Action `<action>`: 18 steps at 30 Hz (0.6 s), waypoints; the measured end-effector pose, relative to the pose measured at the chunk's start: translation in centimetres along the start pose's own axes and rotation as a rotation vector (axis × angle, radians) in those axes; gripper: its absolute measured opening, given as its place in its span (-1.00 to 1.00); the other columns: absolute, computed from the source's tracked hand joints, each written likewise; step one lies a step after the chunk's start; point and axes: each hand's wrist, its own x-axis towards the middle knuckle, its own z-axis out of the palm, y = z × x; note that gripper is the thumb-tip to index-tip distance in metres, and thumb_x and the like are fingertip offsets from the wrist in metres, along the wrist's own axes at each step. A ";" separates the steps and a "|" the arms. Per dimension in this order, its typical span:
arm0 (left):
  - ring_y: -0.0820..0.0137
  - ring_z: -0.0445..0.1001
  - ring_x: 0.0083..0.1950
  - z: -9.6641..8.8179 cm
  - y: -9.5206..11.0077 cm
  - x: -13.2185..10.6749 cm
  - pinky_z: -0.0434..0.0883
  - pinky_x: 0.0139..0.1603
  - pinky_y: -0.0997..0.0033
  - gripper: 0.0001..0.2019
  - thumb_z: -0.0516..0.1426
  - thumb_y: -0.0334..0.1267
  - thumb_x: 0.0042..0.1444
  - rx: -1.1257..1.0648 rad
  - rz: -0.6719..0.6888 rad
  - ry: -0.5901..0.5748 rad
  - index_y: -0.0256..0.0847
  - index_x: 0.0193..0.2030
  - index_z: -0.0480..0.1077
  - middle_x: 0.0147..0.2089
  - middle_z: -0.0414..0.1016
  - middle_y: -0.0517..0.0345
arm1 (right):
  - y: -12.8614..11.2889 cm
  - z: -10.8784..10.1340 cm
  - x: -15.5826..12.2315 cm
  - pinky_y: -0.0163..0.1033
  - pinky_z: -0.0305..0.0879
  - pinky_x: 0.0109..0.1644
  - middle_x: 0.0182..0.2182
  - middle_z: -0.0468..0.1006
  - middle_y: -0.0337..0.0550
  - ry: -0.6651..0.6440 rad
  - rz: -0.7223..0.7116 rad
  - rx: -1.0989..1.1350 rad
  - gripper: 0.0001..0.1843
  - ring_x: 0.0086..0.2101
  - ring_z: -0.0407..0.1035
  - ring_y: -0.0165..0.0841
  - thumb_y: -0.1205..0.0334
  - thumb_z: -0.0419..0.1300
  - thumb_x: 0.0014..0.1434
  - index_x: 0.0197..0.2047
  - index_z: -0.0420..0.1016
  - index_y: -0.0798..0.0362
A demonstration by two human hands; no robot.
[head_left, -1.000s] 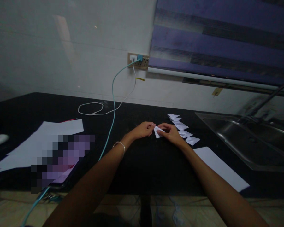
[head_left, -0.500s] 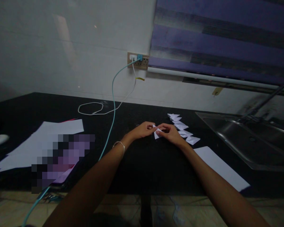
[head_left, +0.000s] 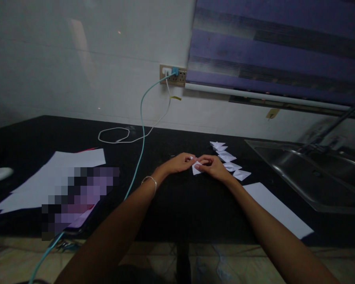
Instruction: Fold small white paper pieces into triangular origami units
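Observation:
Both my hands meet over the black counter on a small folded piece of white paper. My left hand, a thin bangle on its wrist, pinches the piece's left edge with closed fingers. From the right, my right hand pinches the same piece, fingers curled on it. Just behind and to the right of my right hand lies a row of several small folded paper triangles.
A white sheet lies near the front edge at right. More white sheets lie at left. A teal cable and a white cable run from the wall socket. A steel sink sits at right.
My fingers have shifted slightly on the small paper piece, folding it tighter. The hands stay in the same place.

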 end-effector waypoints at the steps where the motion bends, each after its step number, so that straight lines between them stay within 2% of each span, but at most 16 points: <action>1: 0.50 0.21 -0.43 0.0 -0.1 0.0 0.14 -0.41 0.48 -0.62 0.00 -0.01 0.25 0.009 0.015 -0.007 -0.29 -0.35 0.39 -0.44 0.29 0.19 | -0.1 0.0 0.0 -0.28 0.22 -0.36 -0.47 0.55 -0.19 -0.004 -0.005 -0.006 -0.69 -0.47 0.36 -0.40 0.09 0.36 -0.03 -0.25 0.56 0.10; 5: 0.48 0.24 -0.39 -0.1 -0.1 0.0 0.18 -0.37 0.47 -0.64 -0.02 -0.04 0.26 0.026 0.043 -0.029 -0.29 -0.35 0.39 -0.42 0.32 0.17 | -0.2 -0.1 -0.1 -0.29 0.15 -0.39 -0.51 0.52 -0.22 -0.023 -0.001 -0.055 -0.69 -0.49 0.30 -0.42 0.04 0.31 0.03 -0.27 0.60 0.11; 9: 0.47 0.26 -0.36 -0.1 0.0 0.0 0.22 -0.33 0.46 -0.65 -0.02 -0.04 0.26 0.044 0.046 -0.034 -0.27 -0.34 0.38 -0.39 0.34 0.16 | -0.2 -0.3 -0.1 -0.29 0.13 -0.39 -0.47 0.54 -0.20 -0.038 -0.008 -0.086 -0.69 -0.47 0.30 -0.41 0.01 0.29 0.05 -0.29 0.63 0.10; 13: 0.48 0.22 -0.39 -0.1 -0.4 0.2 0.19 -0.36 0.46 -0.62 -0.02 -0.01 0.26 0.037 0.043 -0.028 -0.27 -0.38 0.35 -0.42 0.29 0.18 | -0.2 -0.4 -0.1 -0.29 0.15 -0.38 -0.44 0.54 -0.18 -0.037 -0.030 -0.111 -0.67 -0.45 0.31 -0.39 -0.01 0.23 0.11 -0.27 0.63 0.09; 18: 0.49 0.19 -0.42 -0.1 -1.1 0.3 0.17 -0.39 0.47 -0.60 -0.01 0.05 0.24 0.039 0.032 0.009 -0.27 -0.38 0.36 -0.43 0.27 0.19 | -0.3 -0.2 -0.1 -0.30 0.12 -0.43 -0.48 0.53 -0.18 0.012 -0.044 -0.141 -0.64 -0.49 0.28 -0.41 -0.04 0.24 0.10 -0.30 0.61 0.12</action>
